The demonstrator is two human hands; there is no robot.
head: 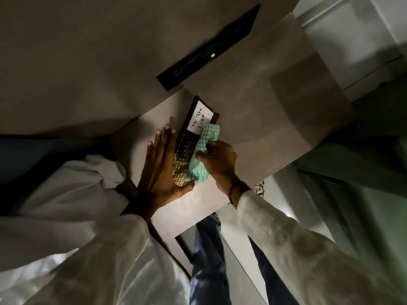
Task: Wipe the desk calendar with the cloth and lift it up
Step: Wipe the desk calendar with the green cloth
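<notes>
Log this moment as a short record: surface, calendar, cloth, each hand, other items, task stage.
surface: grey desk
calendar: dark calendar lying on the desk, white "To Do List" label at its far end
cloth: green checked cloth bunched on the calendar's right side
left hand: left hand open, flat along the calendar's left edge
right hand: right hand gripping the cloth
other items: long black box further back on the desk
task stage: wiping; calendar not yet lifted
</notes>
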